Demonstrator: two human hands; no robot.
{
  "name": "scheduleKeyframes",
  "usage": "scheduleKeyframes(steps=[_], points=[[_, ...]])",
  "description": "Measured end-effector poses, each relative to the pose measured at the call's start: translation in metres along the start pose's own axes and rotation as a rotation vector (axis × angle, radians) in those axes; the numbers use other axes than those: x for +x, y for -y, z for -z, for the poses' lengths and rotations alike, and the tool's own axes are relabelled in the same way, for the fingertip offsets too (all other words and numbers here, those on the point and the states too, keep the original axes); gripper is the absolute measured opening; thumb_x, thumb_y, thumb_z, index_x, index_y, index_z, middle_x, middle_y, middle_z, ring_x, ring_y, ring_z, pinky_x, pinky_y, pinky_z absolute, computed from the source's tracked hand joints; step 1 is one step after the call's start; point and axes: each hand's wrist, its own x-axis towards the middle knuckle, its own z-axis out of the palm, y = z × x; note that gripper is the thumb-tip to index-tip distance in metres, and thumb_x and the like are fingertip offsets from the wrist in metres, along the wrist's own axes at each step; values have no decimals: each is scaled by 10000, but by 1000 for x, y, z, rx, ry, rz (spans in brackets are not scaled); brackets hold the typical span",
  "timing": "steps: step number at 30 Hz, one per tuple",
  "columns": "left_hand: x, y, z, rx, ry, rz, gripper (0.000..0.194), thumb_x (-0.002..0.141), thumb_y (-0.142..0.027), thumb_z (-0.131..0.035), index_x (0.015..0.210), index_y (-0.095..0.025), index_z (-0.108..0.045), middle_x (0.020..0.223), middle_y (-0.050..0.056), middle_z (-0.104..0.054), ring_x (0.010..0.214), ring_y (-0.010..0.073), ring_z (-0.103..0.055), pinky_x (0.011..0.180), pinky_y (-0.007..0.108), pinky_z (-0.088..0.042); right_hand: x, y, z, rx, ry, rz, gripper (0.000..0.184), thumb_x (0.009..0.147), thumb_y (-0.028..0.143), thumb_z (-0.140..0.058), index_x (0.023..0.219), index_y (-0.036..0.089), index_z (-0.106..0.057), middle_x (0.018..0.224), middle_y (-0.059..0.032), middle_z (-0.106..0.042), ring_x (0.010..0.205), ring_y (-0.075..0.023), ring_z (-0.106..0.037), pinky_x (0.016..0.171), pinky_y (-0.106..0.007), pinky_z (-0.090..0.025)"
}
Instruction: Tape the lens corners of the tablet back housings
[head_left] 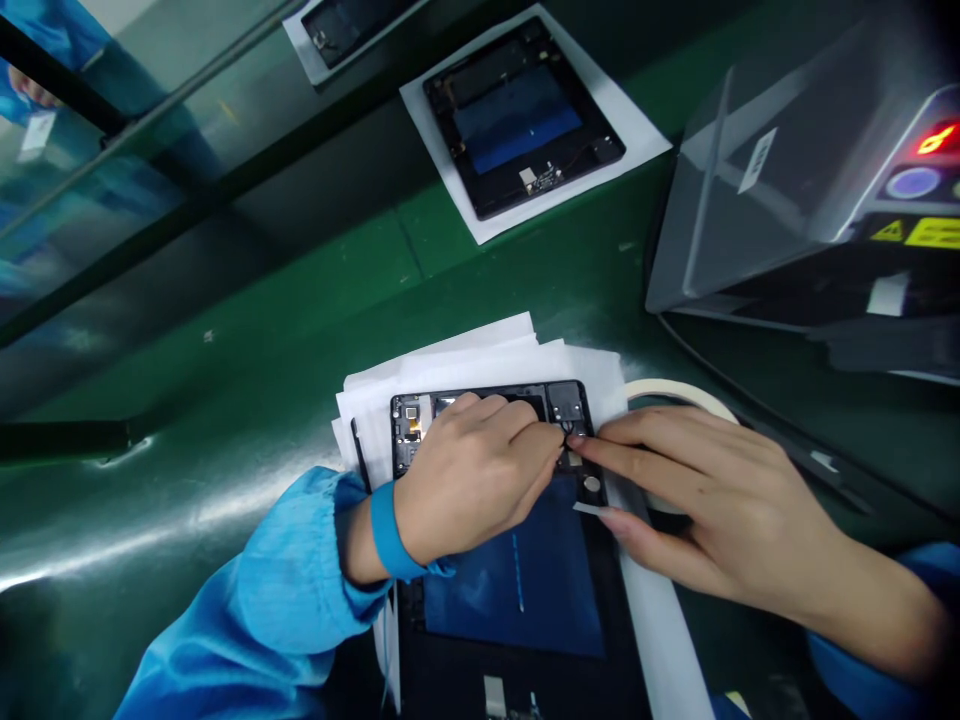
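An opened tablet, its inner parts and blue battery film showing, lies on sheets of white paper. My left hand, with a blue band at the wrist, reaches across its upper part. Those fingers are curled together near the upper right corner; whatever they pinch is hidden. From the right, my right hand stretches its index fingertip to the same spot, by thin dark wires. Its thumb stands apart, with a small whitish strip at the tip. A round silver part sits just above the strip.
Farther back, a second opened tablet rests on white paper, and part of another shows beyond. A grey machine with a red display stands at right. A cream roll lies beside my right hand. Another person's hand appears top left.
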Motion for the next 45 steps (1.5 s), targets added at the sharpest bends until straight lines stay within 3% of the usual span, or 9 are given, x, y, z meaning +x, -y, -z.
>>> scheduleKeyframes(steps=[7, 11, 23, 31, 45], points=[[0, 0, -1, -23, -29, 15, 273, 1045, -214, -470, 892, -150, -688, 779, 25, -623, 693, 184, -538, 650, 339, -420, 9, 8, 2, -239, -126, -16, 173, 928, 199, -678, 1092, 147, -662, 892, -42, -758, 710, -129, -688, 616, -265, -498], [0, -1, -2, -30, -25, 21, 284, 1049, -217, -461, 876, -157, -679, 768, 25, -621, 683, 178, -538, 644, 334, -410, 16, 10, 5, -342, -90, -39, 165, 890, 146, -723, 1048, 142, -677, 841, -27, -763, 637, -113, -672, 556, -272, -444], [0, -1, -2, -47, -14, 34, 273, 1039, -197, -470, 882, -157, -690, 768, 24, -620, 681, 179, -527, 642, 344, -405, 15, 15, 6, -373, 17, -71, 132, 915, 133, -678, 1042, 165, -659, 856, -25, -765, 682, -165, -702, 574, -326, -463], [0, 0, -2, -44, -18, 34, 284, 1044, -197, -453, 865, -165, -671, 759, 24, -613, 676, 175, -523, 635, 339, -406, 17, 14, 1, -345, -28, -101, 99, 927, 145, -657, 1013, 193, -662, 833, 1, -755, 675, -141, -690, 595, -303, -482], [-2, 0, -3, -24, -13, 35, 299, 1048, -213, -437, 858, -172, -663, 759, 22, -608, 681, 177, -526, 637, 343, -402, 22, 15, -1, -287, -33, -95, 107, 917, 129, -629, 931, 174, -726, 903, -41, -728, 754, -170, -668, 630, -328, -502]])
